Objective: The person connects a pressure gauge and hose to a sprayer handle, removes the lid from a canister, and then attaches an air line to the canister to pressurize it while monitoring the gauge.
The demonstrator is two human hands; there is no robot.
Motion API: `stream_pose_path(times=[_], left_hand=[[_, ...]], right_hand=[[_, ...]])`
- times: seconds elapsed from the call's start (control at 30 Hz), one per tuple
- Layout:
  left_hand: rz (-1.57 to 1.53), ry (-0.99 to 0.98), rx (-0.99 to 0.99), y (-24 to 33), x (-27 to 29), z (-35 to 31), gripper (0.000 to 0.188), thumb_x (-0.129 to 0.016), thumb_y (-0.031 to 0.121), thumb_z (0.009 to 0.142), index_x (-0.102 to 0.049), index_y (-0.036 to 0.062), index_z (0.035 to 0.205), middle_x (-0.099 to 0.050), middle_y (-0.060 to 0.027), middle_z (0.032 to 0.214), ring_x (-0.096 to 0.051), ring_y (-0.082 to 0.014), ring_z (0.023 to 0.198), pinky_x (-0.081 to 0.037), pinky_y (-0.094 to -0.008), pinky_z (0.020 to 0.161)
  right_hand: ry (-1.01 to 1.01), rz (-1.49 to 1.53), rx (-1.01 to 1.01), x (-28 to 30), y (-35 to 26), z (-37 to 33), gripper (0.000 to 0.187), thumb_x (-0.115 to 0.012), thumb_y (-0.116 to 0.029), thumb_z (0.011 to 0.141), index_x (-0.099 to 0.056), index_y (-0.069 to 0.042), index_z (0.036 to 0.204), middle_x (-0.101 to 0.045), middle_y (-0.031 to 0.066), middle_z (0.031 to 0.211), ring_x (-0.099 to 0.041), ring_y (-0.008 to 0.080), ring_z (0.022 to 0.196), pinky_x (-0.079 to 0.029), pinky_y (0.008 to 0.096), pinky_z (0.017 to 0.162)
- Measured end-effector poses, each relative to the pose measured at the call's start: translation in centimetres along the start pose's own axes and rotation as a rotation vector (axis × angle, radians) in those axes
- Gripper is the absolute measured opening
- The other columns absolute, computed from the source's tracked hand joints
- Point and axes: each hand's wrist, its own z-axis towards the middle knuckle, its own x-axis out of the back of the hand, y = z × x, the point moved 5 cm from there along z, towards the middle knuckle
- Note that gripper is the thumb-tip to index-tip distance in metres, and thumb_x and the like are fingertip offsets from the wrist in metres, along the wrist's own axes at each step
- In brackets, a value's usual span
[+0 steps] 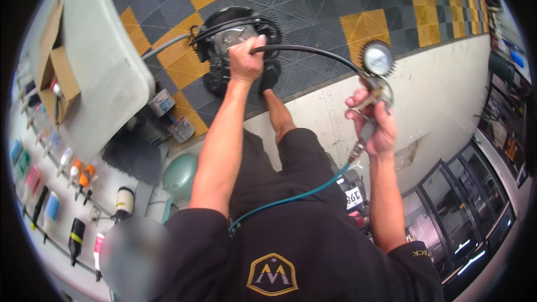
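- Left grip (246,62): closed fist around the black hose (305,49); whatever lies inside the fist can't be seen.
- Right grip (380,126): holding the inflator handle (367,128), fingers partly spread, hold looks loose.
- Round gauge (377,59): on top of that handle, above the pale floor strip (323,114), right of the person's knees.
- Risk: handle could twist or drop, if the loose right grip meets a tug from either hose.
- Risk: lever (372,98) could get squeezed by accident, fingers being right at it; would probably let air through.
- Risk: black hose could kink or whip out if the left fist slackens; it's bowed between both grips.
- Risk: teal hose (313,190) crosses the lap, could snag on the legs when moving and pull at the coupler (357,150).
- Counts, at the grips: one gauge, one handle, one lever, one coupler, one black hose, one teal hose.
- Counts, further out: one bulky black object (218,70) on the tiled floor (313,14), kind unclear; one table (114,86); one cardboard box (67,75) on it; one green tank (180,173).
- Left wall: two orange bottle tops (87,175); other bottles too small, no reliable count.
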Motion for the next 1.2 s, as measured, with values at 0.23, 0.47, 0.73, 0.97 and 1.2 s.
stream_pose_path(times=[0.23,0.47,0.73,0.97,1.2], left_hand=[[-0.139,0.159,0.147,-1.6,0.9,-0.4,0.038,-0.057,0.015,0.097,-0.049,-0.0019,0.064,-0.041,-0.0025,0.052,-0.039,-0.0087,0.049,-0.028,-0.0315,0.048],[-0.195,0.186,0.215,-3.1,0.5,-1.5,0.042,-0.055,0.018,0.1,-0.049,-0.0022,0.063,-0.043,-0.0011,0.051,-0.039,-0.0087,0.05,-0.027,-0.0304,0.047],[-0.104,0.173,0.178,-1.9,0.6,-0.3,0.034,-0.056,0.014,0.096,-0.052,-0.0033,0.068,-0.042,-0.0118,0.053,-0.038,-0.0129,0.048,-0.031,-0.0338,0.047],[-0.078,0.189,0.126,3.2,1.4,1.8,0.038,-0.056,0.014,0.099,-0.044,0.0003,0.065,-0.036,-0.0074,0.055,-0.036,-0.0115,0.051,-0.03,-0.0349,0.048],[-0.02,0.081,-0.017,11.1,1.7,3.5,0.037,-0.071,0.013,0.092,-0.049,0.0024,0.065,-0.043,-0.0085,0.058,-0.041,-0.0166,0.052,-0.034,-0.0346,0.051]], right_hand=[[-0.072,-0.084,0.062,-0.6,1.6,3.1,0.041,-0.068,-0.018,0.098,-0.046,0.0,0.128,-0.064,0.0134,0.088,-0.067,0.0238,0.077,-0.057,0.0377,0.069],[-0.04,-0.168,-0.059,-2.5,2.5,3.3,0.022,-0.066,-0.003,0.094,-0.053,0.002,0.111,-0.063,0.01,0.076,-0.063,0.019,0.064,-0.055,0.0356,0.066],[-0.13,-0.086,-0.017,-2.8,0.1,2.8,0.046,-0.062,-0.002,0.094,-0.045,0.007,0.135,-0.057,0.0303,0.134,-0.056,0.0443,0.129,-0.058,0.0561,0.096],[-0.188,-0.159,-0.123,-3.0,-3.4,-2.3,0.053,-0.06,-0.001,0.091,-0.043,0.007,0.14,-0.057,0.026,0.133,-0.059,0.0378,0.126,-0.063,0.0503,0.088],[-0.053,-0.187,-0.026,0.9,-6.0,-4.9,0.056,-0.062,-0.012,0.091,-0.044,0.007,0.14,-0.056,0.0288,0.133,-0.062,0.0406,0.12,-0.066,0.0496,0.076]])
